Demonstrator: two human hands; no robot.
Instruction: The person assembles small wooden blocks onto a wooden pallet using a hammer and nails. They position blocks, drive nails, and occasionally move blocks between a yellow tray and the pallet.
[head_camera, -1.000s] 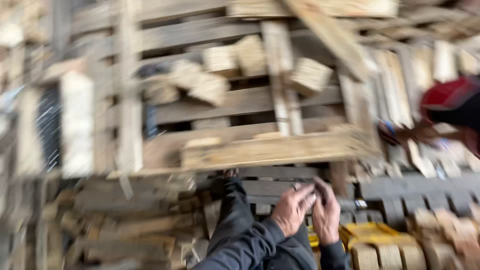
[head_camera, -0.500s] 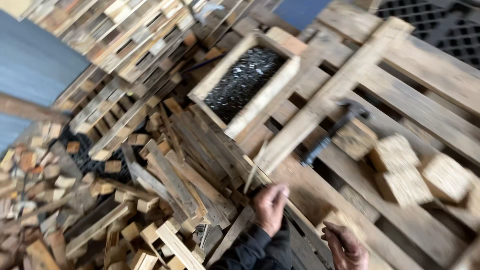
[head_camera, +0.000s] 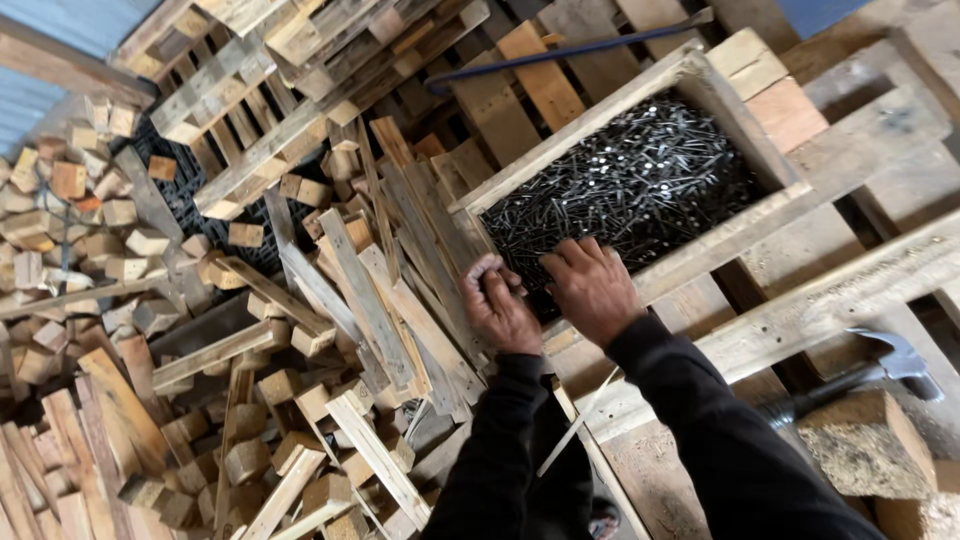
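Two hands meet at the near corner of a shallow wooden box (head_camera: 600, 125) filled with dark loose nails (head_camera: 630, 185); both arms wear dark sleeves that enter from the bottom of the frame.

The left hand (head_camera: 500, 310) sits at the box's outer corner, fingers curled shut around what appears to be a small bunch of nails; the contents of the fist are largely hidden. The right hand (head_camera: 592, 285) lies palm down on the heap at the box's lower end, fingers spread loosely over the nails; whether any are pinched beneath it cannot be told. The wrists are close together, nearly touching.

Judgement: gathering nails is done well by raking points-away with flat fingers, lifting a modest bunch, and aligning the heads in the closed fist before drawing clear of the rim.

Just right of the sleeves, a claw hammer (head_camera: 880, 365) rests on the pallet boards (head_camera: 800, 310), beside a chipboard block (head_camera: 860, 440). To the left lies a heap of broken slats and offcut blocks (head_camera: 300, 340). Beyond the box, a dark blue bar (head_camera: 570, 48) lies across stacked pallets (head_camera: 300, 60).
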